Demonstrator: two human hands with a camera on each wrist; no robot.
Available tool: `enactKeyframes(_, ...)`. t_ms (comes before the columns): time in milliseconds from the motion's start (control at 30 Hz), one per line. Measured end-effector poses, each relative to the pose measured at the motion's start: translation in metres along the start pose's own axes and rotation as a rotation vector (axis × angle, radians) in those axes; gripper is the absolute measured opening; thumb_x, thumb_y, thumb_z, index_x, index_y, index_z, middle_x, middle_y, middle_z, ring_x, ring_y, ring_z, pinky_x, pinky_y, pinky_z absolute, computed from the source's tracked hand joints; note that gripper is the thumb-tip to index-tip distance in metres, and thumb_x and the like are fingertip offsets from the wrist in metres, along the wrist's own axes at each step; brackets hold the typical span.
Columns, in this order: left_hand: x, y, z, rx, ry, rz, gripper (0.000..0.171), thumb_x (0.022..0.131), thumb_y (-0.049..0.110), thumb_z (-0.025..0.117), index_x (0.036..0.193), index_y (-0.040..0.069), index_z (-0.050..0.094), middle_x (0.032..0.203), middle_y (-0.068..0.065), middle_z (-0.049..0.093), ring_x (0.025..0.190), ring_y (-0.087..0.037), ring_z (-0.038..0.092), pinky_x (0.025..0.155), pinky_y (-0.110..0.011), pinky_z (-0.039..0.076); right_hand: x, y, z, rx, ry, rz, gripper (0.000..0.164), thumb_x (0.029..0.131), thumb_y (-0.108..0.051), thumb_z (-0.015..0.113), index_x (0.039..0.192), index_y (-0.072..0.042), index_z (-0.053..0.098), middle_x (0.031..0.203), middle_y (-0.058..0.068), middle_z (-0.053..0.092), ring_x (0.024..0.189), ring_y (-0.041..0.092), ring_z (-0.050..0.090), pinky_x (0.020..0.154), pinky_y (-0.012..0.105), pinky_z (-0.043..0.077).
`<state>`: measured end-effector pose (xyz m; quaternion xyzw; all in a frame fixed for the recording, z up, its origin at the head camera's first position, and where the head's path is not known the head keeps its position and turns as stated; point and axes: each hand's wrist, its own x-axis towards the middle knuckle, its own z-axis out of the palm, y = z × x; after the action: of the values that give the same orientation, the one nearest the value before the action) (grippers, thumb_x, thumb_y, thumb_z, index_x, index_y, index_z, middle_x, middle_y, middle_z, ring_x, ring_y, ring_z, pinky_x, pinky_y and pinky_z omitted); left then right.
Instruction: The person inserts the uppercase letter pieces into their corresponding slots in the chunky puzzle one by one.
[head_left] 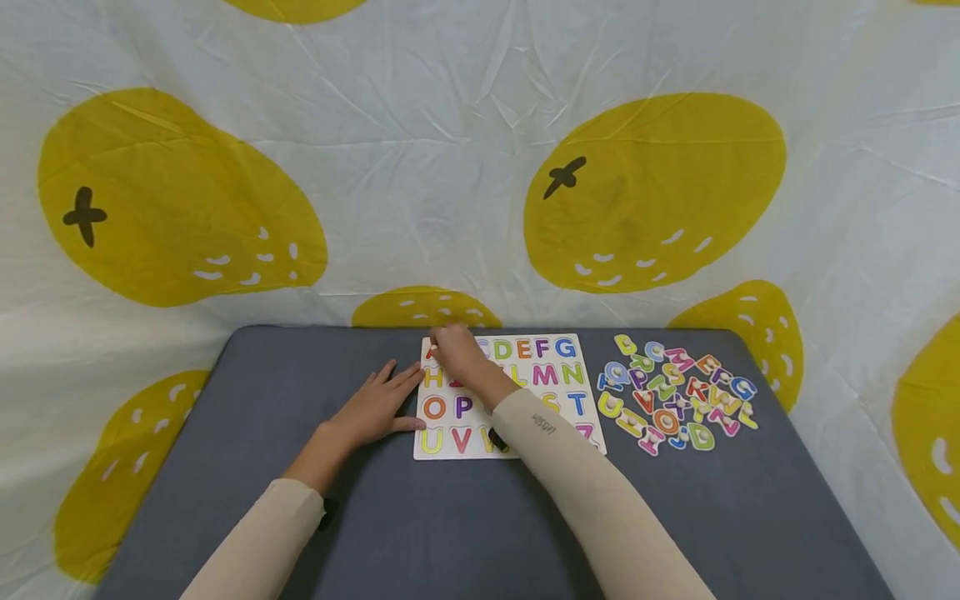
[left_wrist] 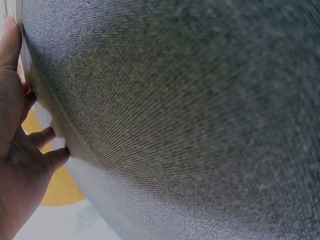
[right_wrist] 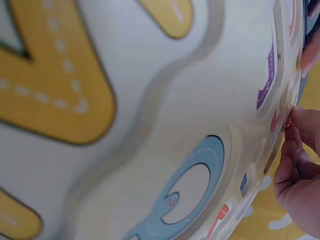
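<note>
A white alphabet puzzle board [head_left: 480,425] with rows of coloured letter spaces lies flat at the table's far middle. My right hand [head_left: 461,354] is over its upper left corner, partly covering the A and its neighbours. In the right wrist view, thumb and index finger pinch a small reddish letter piece [right_wrist: 288,123] low against the board; most of it is hidden, and by its place it looks like the letter A. My left hand [head_left: 377,406] lies spread on the table, its thumb [left_wrist: 10,45] and index fingertip touching the board's left edge.
A loose heap of colourful letter pieces [head_left: 666,421] lies right of the board, several overlapping. Behind the dark grey table [head_left: 420,533] hangs a pale curtain [head_left: 427,183] with yellow fruit prints, close to the table's far edge.
</note>
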<state>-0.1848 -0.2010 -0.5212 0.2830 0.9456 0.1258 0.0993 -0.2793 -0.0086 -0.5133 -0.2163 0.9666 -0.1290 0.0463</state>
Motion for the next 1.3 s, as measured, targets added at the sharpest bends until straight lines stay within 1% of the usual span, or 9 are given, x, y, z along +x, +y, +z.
enactKeyframes(67,0.000,0.000,-0.001,0.002,-0.001,-0.004,0.092,0.093,0.059,0.068,0.163,0.012,0.032,0.170,-0.008,0.030,0.154,-0.051,0.023,0.117,-0.071,0.028,-0.002,0.002,-0.004,0.058,-0.016,0.021,0.018,0.103,-0.019,0.065,0.116,-0.008,0.072,0.108,0.008,0.072,0.101,0.023,0.066,0.091,0.035,0.055)
enactKeyframes(200,0.002,0.001,-0.003,0.013,-0.008,-0.012,0.092,0.093,0.060,0.067,0.164,0.013,0.032,0.170,-0.008,0.030,0.154,-0.051,0.023,0.118,-0.071,0.027,-0.009,0.010,-0.018,0.150,0.007,0.026,0.022,0.103,-0.015,0.065,0.121,-0.005,0.072,0.110,0.009,0.074,0.101,0.024,0.068,0.092,0.037,0.057)
enactKeyframes(300,0.003,0.001,-0.005,0.016,-0.014,-0.019,0.092,0.093,0.061,0.067,0.164,0.013,0.032,0.170,-0.007,0.030,0.155,-0.050,0.022,0.118,-0.071,0.027,-0.016,0.019,-0.030,0.195,0.038,0.015,0.023,0.102,-0.014,0.067,0.121,-0.004,0.073,0.108,0.010,0.075,0.096,0.024,0.068,0.090,0.038,0.057)
enactKeyframes(433,0.003,-0.001,-0.007,0.007,-0.018,-0.026,0.093,0.093,0.060,0.067,0.164,0.014,0.030,0.171,-0.007,0.028,0.156,-0.049,0.020,0.119,-0.070,0.025,-0.028,0.035,-0.042,0.259,0.049,0.017,0.023,0.101,-0.014,0.067,0.121,-0.004,0.072,0.102,0.009,0.071,0.090,0.022,0.062,0.085,0.037,0.055)
enactKeyframes(567,0.002,-0.003,-0.005,0.003,-0.013,-0.022,0.094,0.092,0.061,0.067,0.164,0.014,0.029,0.171,-0.007,0.028,0.155,-0.050,0.020,0.119,-0.071,0.025,-0.044,0.057,-0.052,0.321,0.063,0.035,0.023,0.101,-0.014,0.067,0.121,-0.003,0.072,0.102,0.009,0.069,0.089,0.022,0.059,0.085,0.037,0.054)
enactKeyframes(800,0.001,-0.004,-0.003,0.003,-0.035,-0.040,0.096,0.092,0.064,0.066,0.166,0.017,0.026,0.172,-0.005,0.024,0.157,-0.048,0.017,0.121,-0.070,0.023,-0.082,0.113,-0.069,0.367,0.133,0.065,0.025,0.100,-0.012,0.068,0.121,0.001,0.071,0.107,0.014,0.071,0.096,0.028,0.065,0.089,0.045,0.056)
enactKeyframes(900,0.002,-0.004,-0.002,0.010,-0.030,-0.037,0.095,0.092,0.063,0.066,0.165,0.016,0.027,0.172,-0.005,0.025,0.157,-0.048,0.018,0.120,-0.070,0.024,-0.102,0.139,-0.076,0.360,0.150,0.096,0.026,0.101,-0.013,0.067,0.123,0.002,0.070,0.108,0.015,0.071,0.097,0.030,0.065,0.088,0.047,0.055)
enactKeyframes(1067,0.003,-0.001,-0.002,0.007,-0.034,-0.032,0.096,0.092,0.063,0.066,0.165,0.016,0.027,0.172,-0.005,0.025,0.157,-0.048,0.018,0.120,-0.070,0.024,-0.132,0.180,-0.085,0.302,0.192,0.137,0.025,0.101,-0.012,0.068,0.121,0.001,0.070,0.106,0.016,0.071,0.095,0.031,0.064,0.085,0.048,0.054)
enactKeyframes(1300,0.001,0.001,0.000,-0.001,-0.039,-0.034,0.096,0.092,0.062,0.067,0.165,0.014,0.028,0.171,-0.007,0.027,0.156,-0.049,0.018,0.120,-0.070,0.024,-0.162,0.231,-0.090,0.196,0.241,0.194,0.022,0.099,-0.008,0.069,0.116,0.005,0.070,0.105,0.023,0.071,0.096,0.038,0.066,0.088,0.055,0.053)
